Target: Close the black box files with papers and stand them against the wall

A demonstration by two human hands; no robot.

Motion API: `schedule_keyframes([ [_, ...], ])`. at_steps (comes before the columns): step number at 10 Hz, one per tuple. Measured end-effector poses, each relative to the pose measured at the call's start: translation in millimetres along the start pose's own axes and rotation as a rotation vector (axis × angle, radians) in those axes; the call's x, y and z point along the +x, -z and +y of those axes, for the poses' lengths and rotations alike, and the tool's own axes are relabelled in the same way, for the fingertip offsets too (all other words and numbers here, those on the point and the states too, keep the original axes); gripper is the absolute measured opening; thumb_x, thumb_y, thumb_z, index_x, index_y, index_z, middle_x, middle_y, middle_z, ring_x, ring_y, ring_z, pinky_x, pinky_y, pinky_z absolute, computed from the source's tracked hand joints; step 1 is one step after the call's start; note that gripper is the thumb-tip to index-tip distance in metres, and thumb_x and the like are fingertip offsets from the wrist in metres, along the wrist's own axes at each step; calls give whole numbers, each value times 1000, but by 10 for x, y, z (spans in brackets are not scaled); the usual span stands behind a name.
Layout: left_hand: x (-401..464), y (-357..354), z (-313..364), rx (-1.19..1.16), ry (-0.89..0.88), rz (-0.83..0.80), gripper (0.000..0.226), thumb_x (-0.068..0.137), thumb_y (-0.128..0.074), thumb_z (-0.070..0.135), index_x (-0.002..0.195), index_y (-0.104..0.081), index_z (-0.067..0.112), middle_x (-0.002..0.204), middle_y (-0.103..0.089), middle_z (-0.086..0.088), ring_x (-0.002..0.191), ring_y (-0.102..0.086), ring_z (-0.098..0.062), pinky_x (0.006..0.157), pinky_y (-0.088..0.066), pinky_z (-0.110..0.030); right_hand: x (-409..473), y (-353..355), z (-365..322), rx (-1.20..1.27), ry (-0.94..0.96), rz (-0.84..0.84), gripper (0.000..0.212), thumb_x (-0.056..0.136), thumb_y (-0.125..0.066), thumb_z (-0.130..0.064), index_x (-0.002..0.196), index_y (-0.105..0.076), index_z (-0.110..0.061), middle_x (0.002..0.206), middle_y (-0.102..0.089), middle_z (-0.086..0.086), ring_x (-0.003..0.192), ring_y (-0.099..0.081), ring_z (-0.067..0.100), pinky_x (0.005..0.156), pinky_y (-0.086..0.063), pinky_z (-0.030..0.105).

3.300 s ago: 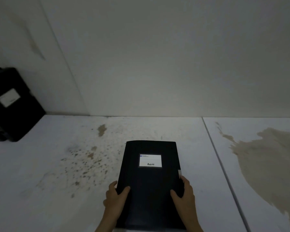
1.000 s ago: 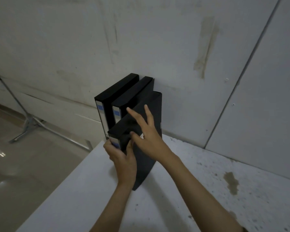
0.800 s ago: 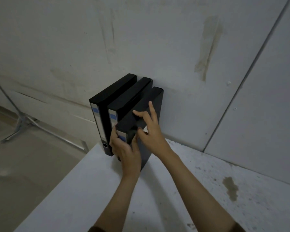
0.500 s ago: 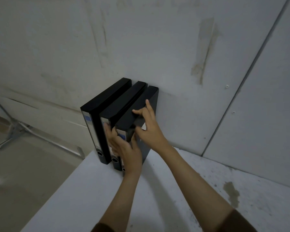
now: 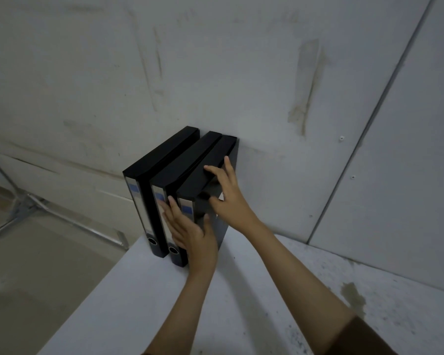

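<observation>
Three black box files stand upright side by side at the left end of the white table [image 5: 139,303], backs to the wall [image 5: 241,73]: a left file [image 5: 162,160], a middle file [image 5: 187,162] and a right file [image 5: 203,180]. My left hand [image 5: 190,231] lies flat against the spines of the middle and right files, with its thumb on the right file's side. My right hand [image 5: 231,198] holds the right file's top edge, fingers on top and thumb on the side face.
The table's left edge drops to a shiny floor [image 5: 36,252] just beside the left file. A metal stand's legs [image 5: 18,208] rest on that floor. Brown stains [image 5: 354,295] mark the table surface on the right.
The file that lay flat under both hands now stands as the right one of three at the wall. Over the last second it slid back level, and my left hand flattened on the spines.
</observation>
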State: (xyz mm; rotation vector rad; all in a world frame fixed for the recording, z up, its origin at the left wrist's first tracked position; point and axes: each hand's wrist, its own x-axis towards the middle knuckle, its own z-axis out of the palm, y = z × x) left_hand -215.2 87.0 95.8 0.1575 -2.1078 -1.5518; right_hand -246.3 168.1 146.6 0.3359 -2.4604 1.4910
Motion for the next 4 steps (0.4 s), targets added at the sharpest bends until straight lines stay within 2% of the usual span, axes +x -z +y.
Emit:
schedule_keyframes([
  [1, -16, 59, 33, -7, 13, -29, 85, 87, -59, 6, 148, -2, 18, 160, 5, -7, 147, 2, -22, 117, -3, -43, -103, 20, -41, 27, -14, 8, 78, 81, -45, 11, 146, -19, -24, 159, 9, 5, 130, 11, -22, 99, -14, -5],
  [2, -54, 127, 135, -12, 15, -75, 84, 87, -58, 8, 149, -2, 22, 160, 7, -4, 147, 5, -20, 117, -3, -45, -238, 107, -147, 89, -32, 2, 84, 82, -44, 9, 148, -4, -25, 159, 5, -4, 145, 14, 13, 117, -4, 32],
  [3, -125, 159, 233, -12, 4, -74, 85, 87, -59, 8, 149, -2, 22, 160, 7, -5, 147, 5, -22, 116, -4, -47, -354, 216, -188, 82, -36, -11, 84, 83, -45, 7, 148, -2, -26, 159, 2, -4, 147, 6, 18, 121, -6, 44],
  [4, -250, 220, 455, -41, -38, 18, 86, 83, -61, 1, 148, -7, 16, 159, 3, -13, 147, -1, -27, 116, -8, -49, -587, 455, -236, 54, -60, -68, 80, 86, -46, 3, 147, -5, -29, 158, -4, -3, 146, -4, 15, 121, -12, 46],
])
